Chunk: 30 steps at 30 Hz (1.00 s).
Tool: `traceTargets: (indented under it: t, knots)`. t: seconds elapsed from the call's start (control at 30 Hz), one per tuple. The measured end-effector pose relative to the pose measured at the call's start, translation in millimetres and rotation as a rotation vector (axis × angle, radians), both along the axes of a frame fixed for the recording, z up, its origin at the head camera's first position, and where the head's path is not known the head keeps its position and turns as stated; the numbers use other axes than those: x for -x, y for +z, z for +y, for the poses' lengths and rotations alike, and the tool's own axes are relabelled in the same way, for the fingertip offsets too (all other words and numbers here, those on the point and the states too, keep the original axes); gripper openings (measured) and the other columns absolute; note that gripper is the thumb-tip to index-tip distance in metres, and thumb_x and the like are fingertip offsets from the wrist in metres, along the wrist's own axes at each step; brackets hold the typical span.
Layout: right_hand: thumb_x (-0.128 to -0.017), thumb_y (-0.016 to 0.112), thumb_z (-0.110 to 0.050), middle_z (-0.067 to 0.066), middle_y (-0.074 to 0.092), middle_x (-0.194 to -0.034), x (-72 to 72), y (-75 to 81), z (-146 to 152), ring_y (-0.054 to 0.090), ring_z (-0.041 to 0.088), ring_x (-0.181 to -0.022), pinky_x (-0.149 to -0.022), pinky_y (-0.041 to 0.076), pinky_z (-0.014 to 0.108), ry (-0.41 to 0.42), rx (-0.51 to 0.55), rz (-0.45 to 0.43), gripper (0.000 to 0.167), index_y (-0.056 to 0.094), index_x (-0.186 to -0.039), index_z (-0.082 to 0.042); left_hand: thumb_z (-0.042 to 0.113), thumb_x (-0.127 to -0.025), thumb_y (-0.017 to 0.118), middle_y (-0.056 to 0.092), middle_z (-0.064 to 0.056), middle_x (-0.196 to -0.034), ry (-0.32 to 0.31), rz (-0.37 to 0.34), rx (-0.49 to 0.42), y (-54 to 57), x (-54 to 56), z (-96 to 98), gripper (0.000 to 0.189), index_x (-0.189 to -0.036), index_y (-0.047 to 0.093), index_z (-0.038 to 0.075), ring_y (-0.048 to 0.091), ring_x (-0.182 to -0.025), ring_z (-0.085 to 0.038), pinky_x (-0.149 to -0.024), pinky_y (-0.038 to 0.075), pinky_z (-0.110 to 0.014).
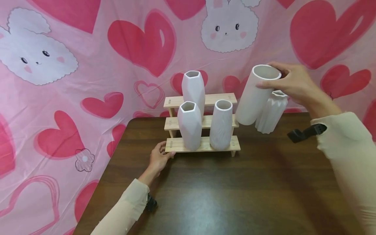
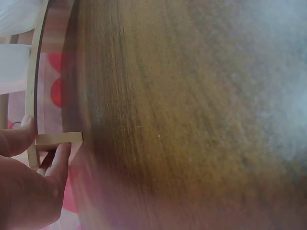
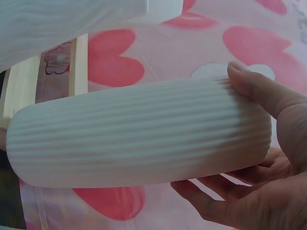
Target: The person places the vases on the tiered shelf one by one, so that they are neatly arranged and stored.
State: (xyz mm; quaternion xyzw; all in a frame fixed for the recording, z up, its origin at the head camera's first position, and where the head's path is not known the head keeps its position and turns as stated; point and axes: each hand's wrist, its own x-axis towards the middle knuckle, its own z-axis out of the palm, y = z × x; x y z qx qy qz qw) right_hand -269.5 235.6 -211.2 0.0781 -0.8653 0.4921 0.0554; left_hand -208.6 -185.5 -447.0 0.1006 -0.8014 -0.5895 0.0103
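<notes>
A white ribbed cylindrical vase tilts in the air beside the right end of a three-step wooden stand. My right hand grips it near the rim; thumb and fingers lie on opposite sides in the right wrist view. At the stand's lowest step, my left hand pinches the left end, thumb on top and a finger against the leg. That step carries a faceted white vase and a slim textured vase. Another faceted vase stands higher up behind.
A pleated white vase stands on the brown table right of the stand, partly hidden by the raised ribbed vase. Behind the table hangs a pink cloth with hearts and rabbits.
</notes>
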Motion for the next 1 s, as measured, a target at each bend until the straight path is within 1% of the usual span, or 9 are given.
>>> traceTargets:
  t: [0.1,0.2,0.3,0.47,0.57,0.77,1.0]
  knots:
    - [-0.076,0.083,-0.031,-0.004,0.064,-0.1,4.8,-0.6,-7,0.053,0.015,-0.088,-0.067,0.046,0.02,0.002,-0.011,0.025,0.056,0.061,-0.127,-0.021,0.005,-0.086,0.072,0.062,-0.014,-0.119,0.001,0.003,-0.005,-0.3,0.7,-0.2,0.061,-0.14,0.045,0.01,0.061,-0.11,-0.028,-0.081,0.053,-0.036]
    - [-0.075,0.084,-0.032,-0.004,0.064,-0.096,8.8,-1.7,-13,0.052,0.015,-0.085,-0.064,0.045,0.022,0.002,-0.041,0.053,0.055,0.062,-0.124,-0.021,0.005,-0.086,0.072,0.063,-0.013,-0.118,0.003,0.002,-0.004,-0.1,0.7,0.1,0.06,-0.139,0.045,0.011,0.062,-0.107,-0.027,-0.08,0.053,-0.036]
    - [-0.075,0.084,-0.033,-0.003,0.064,-0.095,11.8,-2.5,-19,0.051,0.016,-0.084,-0.063,0.045,0.022,0.01,-0.056,0.066,0.055,0.062,-0.124,-0.019,0.005,-0.086,0.072,0.063,-0.013,-0.118,0.002,-0.002,-0.006,0.4,0.7,0.6,0.06,-0.139,0.046,0.011,0.062,-0.107,-0.026,-0.079,0.053,-0.036]
    - [-0.074,0.084,-0.033,-0.001,0.064,-0.094,16.7,-3.6,-29,0.052,0.017,-0.084,-0.064,0.045,0.022,0.046,-0.055,0.065,0.054,0.063,-0.122,-0.018,0.005,-0.085,0.072,0.062,-0.012,-0.117,0.004,-0.005,-0.004,0.5,1.4,0.3,0.06,-0.139,0.046,0.01,0.062,-0.108,-0.026,-0.078,0.052,-0.033]
    - [-0.073,0.085,-0.033,-0.002,0.064,-0.092,20.0,-3.8,-36,0.052,0.016,-0.083,-0.065,0.045,0.023,0.063,-0.051,0.067,0.053,0.064,-0.12,-0.018,0.005,-0.085,0.072,0.063,-0.013,-0.117,0.005,-0.003,0.0,0.1,1.8,-0.1,0.06,-0.139,0.046,0.01,0.063,-0.107,-0.026,-0.077,0.052,-0.033]
    - [-0.072,0.086,-0.031,-0.003,0.064,-0.091,27.5,-4.6,-51,0.055,0.015,-0.082,-0.065,0.048,0.023,0.089,-0.039,0.064,0.058,0.062,-0.122,-0.015,0.005,-0.085,0.072,0.063,-0.013,-0.116,-0.001,0.006,-0.007,-0.9,2.3,-0.6,0.06,-0.139,0.046,0.01,0.063,-0.105,-0.025,-0.078,0.053,-0.036]
    - [-0.072,0.086,-0.035,0.001,0.066,-0.095,32.0,-6.1,-62,0.059,0.016,-0.082,-0.064,0.052,0.025,0.12,-0.069,0.057,0.062,0.061,-0.126,-0.016,0.005,-0.085,0.072,0.063,-0.013,-0.117,0.007,0.0,-0.014,-1.2,2.2,-0.3,0.06,-0.139,0.046,0.011,0.063,-0.104,-0.025,-0.078,0.053,-0.035]
